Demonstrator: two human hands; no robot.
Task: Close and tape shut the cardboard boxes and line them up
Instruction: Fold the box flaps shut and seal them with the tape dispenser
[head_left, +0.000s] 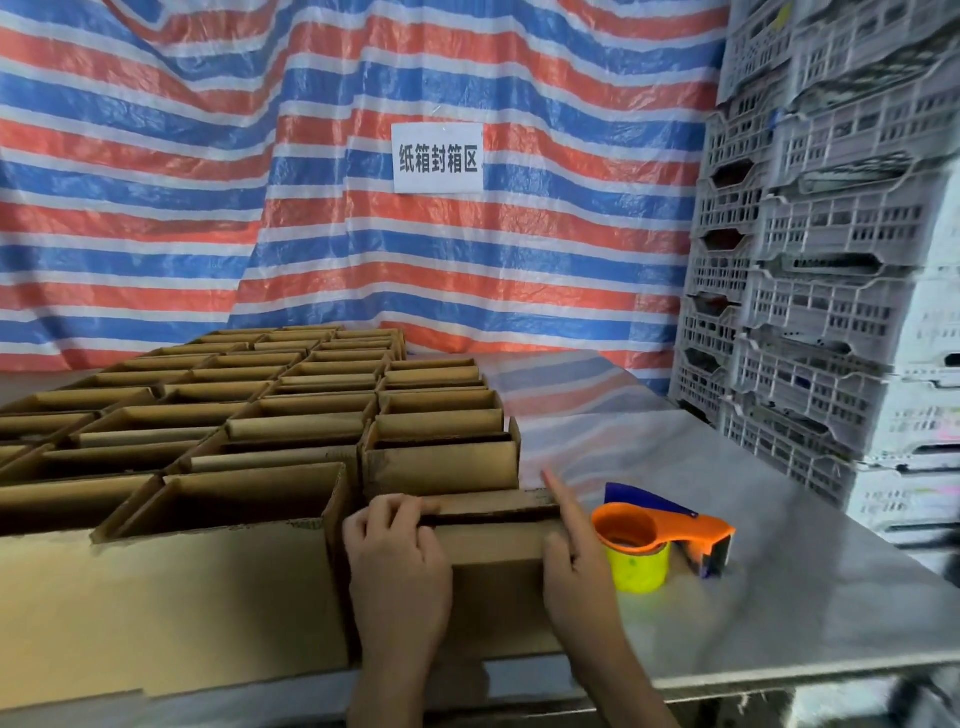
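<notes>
Several open cardboard boxes (291, 415) stand in rows on the left of a metal table (789, 571). The nearest box (493, 582) in the right-hand row sits at the table's front edge. My left hand (400, 566) lies on its left side, fingers curled over the top edge of a flap. My right hand (571, 566) touches the box's right end with its index finger pointing straight up along that edge. An orange tape dispenser (670, 535) with a yellow roll stands just right of my right hand, untouched.
Stacked white plastic crates (831, 260) rise along the right side. A red, blue and white striped tarp (208, 182) with a white paper sign (438, 157) hangs behind the table. Bare tabletop lies to the right of the boxes.
</notes>
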